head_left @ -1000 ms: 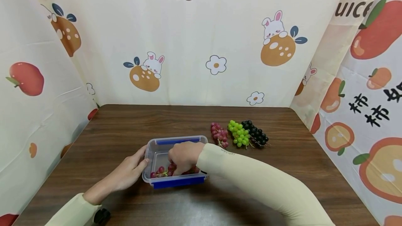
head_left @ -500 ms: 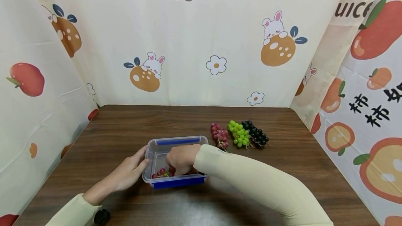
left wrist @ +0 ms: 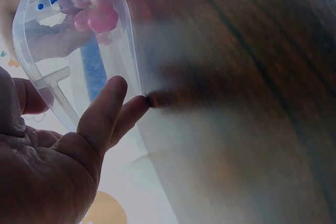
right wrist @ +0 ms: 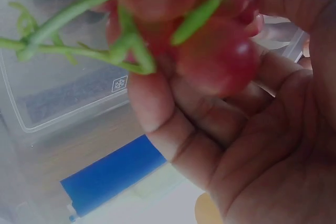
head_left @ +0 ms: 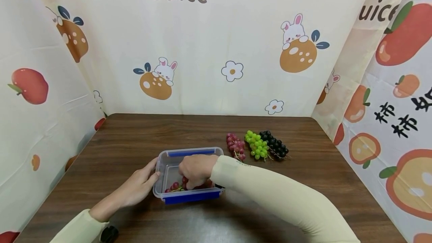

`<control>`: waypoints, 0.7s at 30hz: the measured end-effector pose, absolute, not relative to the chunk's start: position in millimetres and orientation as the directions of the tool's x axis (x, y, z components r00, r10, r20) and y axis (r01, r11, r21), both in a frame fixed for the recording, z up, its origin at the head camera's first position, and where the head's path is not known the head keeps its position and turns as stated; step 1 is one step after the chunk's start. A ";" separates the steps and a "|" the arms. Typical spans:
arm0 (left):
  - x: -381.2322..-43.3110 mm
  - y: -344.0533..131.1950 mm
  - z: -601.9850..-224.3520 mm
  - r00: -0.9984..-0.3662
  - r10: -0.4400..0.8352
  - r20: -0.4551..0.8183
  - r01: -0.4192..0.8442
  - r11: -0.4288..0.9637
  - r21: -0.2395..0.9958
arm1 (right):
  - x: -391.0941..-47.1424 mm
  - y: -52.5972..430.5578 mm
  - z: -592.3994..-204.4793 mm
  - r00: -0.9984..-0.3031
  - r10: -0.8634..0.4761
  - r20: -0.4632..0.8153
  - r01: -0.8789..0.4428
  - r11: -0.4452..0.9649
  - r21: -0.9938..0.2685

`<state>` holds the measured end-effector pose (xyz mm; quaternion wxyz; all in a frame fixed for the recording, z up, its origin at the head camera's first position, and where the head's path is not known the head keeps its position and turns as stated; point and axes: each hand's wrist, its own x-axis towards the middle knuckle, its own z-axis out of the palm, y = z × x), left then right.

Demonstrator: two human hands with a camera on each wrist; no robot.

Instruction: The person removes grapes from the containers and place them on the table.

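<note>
My right hand (head_left: 196, 170) reaches down inside a clear plastic food container (head_left: 191, 197) with blue clips. Its fingers curl round a bunch of red grapes (right wrist: 218, 56), with the green stem (right wrist: 68, 51) sticking out in the right wrist view. More of this bunch (head_left: 174, 186) shows left of the hand, low along the near wall; the rest is hidden under the hand. My left hand (head_left: 141, 185) touches the container's left end from outside, fingers fairly straight. Through the clear wall (left wrist: 68, 95), grapes (left wrist: 100, 17) show in the left wrist view.
Right of the container, farther back, lie a bunch of red grapes (head_left: 236, 145), a bunch of green grapes (head_left: 257, 144) and a bunch of black grapes (head_left: 275, 144). The wooden table (head_left: 152, 130) is enclosed by printed curtains (head_left: 202, 40) at the back and sides.
The grapes visible in the container have shifted slightly to the right. My right hand dips left, then comes back a little. My left hand stays at the container's end.
</note>
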<state>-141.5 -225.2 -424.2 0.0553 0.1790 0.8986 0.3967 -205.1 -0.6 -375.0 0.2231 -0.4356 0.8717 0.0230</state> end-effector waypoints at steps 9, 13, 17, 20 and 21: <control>-141.7 -225.3 -424.8 -0.929 0.367 0.053 0.287 0.622 0.728 | -204.9 1.1 -371.5 -0.547 -0.751 -0.370 -0.769 0.625 -0.131; -141.5 -225.3 -425.0 -0.930 0.363 0.047 0.281 0.626 0.727 | -205.7 1.5 -368.7 -0.550 -0.757 -0.352 -0.763 0.627 -0.157; -141.4 -225.3 -425.2 -0.931 0.363 0.050 0.282 0.625 0.727 | -209.8 3.0 -364.0 -0.558 -0.771 -0.307 -0.760 0.623 -0.185; -141.4 -225.6 -425.4 -0.929 0.366 0.052 0.285 0.621 0.730 | -212.1 5.1 -358.0 -0.572 -0.770 -0.282 -0.750 0.631 -0.201; -141.4 -225.8 -425.3 -0.929 0.367 0.053 0.286 0.619 0.731 | -212.7 6.2 -356.0 -0.578 -0.769 -0.274 -0.745 0.634 -0.208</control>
